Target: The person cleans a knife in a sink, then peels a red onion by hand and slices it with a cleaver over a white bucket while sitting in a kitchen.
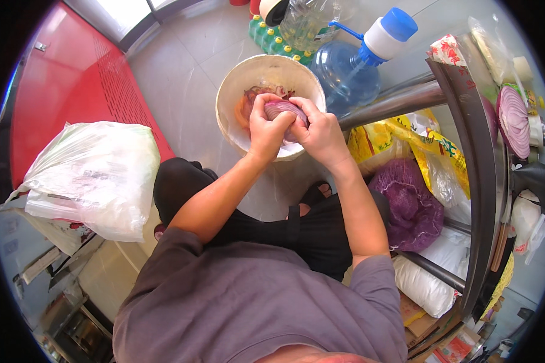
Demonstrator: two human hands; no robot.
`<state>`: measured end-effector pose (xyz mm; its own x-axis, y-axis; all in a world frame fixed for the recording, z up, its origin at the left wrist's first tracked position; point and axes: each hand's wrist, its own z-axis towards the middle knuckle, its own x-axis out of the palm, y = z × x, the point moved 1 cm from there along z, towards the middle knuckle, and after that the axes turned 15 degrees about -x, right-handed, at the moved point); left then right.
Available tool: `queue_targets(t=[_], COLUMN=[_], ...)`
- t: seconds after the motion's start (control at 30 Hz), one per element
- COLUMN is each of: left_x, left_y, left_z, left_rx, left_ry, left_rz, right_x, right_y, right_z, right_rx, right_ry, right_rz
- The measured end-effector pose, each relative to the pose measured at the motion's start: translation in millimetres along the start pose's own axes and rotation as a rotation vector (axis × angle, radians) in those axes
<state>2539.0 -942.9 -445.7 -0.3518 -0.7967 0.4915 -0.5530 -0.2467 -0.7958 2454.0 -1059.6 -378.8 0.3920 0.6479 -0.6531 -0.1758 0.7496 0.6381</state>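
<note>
Both hands grip a halved red onion (282, 107) above a white bucket (229, 86) on the floor. My left hand (267, 129) holds its left side, and my right hand (319, 134) clasps the right, with both thumbs pressed near each other on the ringed cut face. Reddish and orange-brown onion peelings (247, 100) lie inside the bucket beneath. Another red onion half (514, 121) rests on the table at the far right, its cut face showing.
A blue water jug (345, 75) with a hand pump stands right behind the bucket, beside green-wrapped bottles (272, 36). A dark metal table frame (474, 181) borders my right; a purple mesh sack (404, 204) sits under it. Left are a white plastic bag (95, 177) and a red cabinet (68, 81).
</note>
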Motion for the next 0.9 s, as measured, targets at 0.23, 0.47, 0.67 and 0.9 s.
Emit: queue_targets(t=[0.23,0.47,0.67,0.9], left_x=[-7,-17,-18,-15], left_y=[1,20,11,5], left_z=[6,17,20,14], left_rx=[-0.015,-0.062,0.128,0.122], left_ry=[0.055,0.085,0.057,-0.021], left_rz=[0.111,0.195,0.335,0.39], right_x=[6,23,11,14], right_y=[-5,-18,-13,-24], right_z=[-4,-13,-7,-5], right_rx=[-0.068,-0.178,-0.168,-0.061], right_ry=[-0.026,0.042,-0.004,0.081], right_rz=[-0.136,-0.445,-0.258,-0.033])
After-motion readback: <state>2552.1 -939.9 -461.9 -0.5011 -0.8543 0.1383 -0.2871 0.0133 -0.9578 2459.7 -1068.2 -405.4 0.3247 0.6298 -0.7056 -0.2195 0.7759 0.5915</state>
